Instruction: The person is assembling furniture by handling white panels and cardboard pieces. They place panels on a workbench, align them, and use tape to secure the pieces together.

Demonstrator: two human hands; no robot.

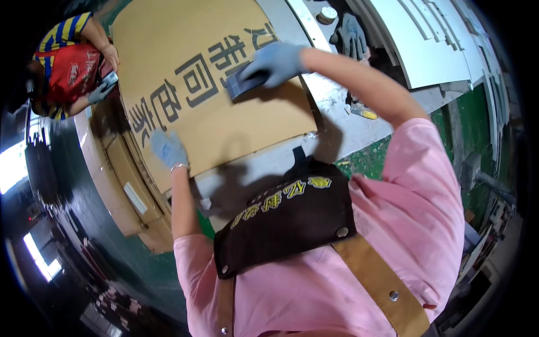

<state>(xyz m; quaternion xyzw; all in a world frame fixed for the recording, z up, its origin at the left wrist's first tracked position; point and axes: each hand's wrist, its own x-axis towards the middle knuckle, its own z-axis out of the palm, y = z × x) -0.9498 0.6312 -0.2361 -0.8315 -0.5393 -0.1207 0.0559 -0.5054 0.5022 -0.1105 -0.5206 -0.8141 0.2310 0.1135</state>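
Observation:
A large brown cardboard sheet (252, 129) with big dark printed characters lies flat on a grey-white table in front of me. My right hand (276, 63), in a blue-grey glove, is closed around a dark, flat-faced block (240, 85) at the sheet's right part. The block appears to rest on the cardboard; its exact kind does not show. On the sheet's near left corner lies my left hand (169, 149), also gloved, its fingers stretched out flat with nothing in them.
A person in a red apron (72, 73) stands at the far left, holding a small phone-like object (110, 79). White panels (432, 53) are stacked at the right. Grey gloves (351, 36), a small roll (327, 15) and a yellow-handled tool (364, 114) lie nearby. Cardboard boxes (126, 180) stand at lower left.

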